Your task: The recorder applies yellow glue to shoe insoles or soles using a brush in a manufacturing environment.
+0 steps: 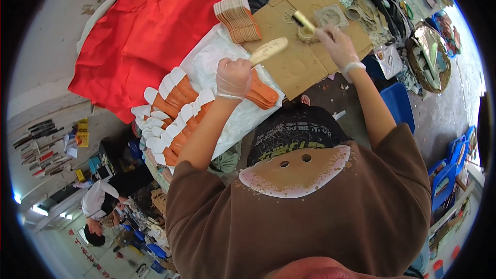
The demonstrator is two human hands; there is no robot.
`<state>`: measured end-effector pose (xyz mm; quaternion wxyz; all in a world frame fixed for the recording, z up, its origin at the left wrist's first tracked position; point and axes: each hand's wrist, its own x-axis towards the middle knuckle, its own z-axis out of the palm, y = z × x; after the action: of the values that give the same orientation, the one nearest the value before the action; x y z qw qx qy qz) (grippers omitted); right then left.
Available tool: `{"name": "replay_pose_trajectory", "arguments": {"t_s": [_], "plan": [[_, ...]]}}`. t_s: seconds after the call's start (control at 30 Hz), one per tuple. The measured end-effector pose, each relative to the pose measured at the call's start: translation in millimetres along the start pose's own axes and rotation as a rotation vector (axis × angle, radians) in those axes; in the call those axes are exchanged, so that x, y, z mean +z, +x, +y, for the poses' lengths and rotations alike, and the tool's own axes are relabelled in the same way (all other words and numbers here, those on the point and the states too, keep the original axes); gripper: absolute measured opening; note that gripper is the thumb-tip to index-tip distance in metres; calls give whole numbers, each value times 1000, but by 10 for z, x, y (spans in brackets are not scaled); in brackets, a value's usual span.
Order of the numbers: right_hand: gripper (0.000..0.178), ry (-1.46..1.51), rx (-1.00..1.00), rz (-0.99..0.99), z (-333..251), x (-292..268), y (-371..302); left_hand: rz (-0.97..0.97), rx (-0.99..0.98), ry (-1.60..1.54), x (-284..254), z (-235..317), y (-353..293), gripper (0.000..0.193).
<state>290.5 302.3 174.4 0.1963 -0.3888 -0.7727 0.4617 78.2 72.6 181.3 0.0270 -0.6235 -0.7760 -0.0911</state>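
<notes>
Cardboard sheet [294, 75]: using this as the landmark for everything, lol
Pale insole piece [269, 50]: held up over the left part of the cardboard sheet, hard to judge how high
Long axis: slanting from the left hand [234, 78] toward the far right of the cardboard sheet, with the free end aimed roughly at the brush side
Left hand: curled tight around the near end of the pale insole piece, just off the cardboard sheet's left edge
Right hand [339, 50]: gripping the brush [306, 22] by its pale handle, over the right half of the cardboard sheet
Brush: pointed bristles-first toward the far left of the cardboard sheet, pretty much crosswise to the pale insole piece, not touching it
Nearer hand: left, no contest; from the right one, pale insole piece straight off to the left, across the cardboard sheet
Round pot [306, 36]: on the cardboard sheet's far half, near the brush, contact with the bristles impossible to tell
Brown insoles [262, 93]: lying just left of the cardboard sheet
</notes>
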Motion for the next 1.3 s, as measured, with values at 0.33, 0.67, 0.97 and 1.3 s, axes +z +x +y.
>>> {"name": "replay_pose_trajectory", "arguments": {"t_s": [0.33, 0.67, 0.97, 1.3], "plan": [[23, -143, -287, -118, -351, 513, -474, 256, 423, 370, -226, -272, 136, 8], [27, 90, -123, -476, -274, -221, -316, 450, 519, 97, -652, -324, -55, 31], [25, 425, -318, -731, -530, -510, -365, 644, 440, 21, -937, -80, -157, 34], [26, 309, -334, -672, -750, -136, -305, 610, 426, -110, -939, 168, -185, 37]]}}
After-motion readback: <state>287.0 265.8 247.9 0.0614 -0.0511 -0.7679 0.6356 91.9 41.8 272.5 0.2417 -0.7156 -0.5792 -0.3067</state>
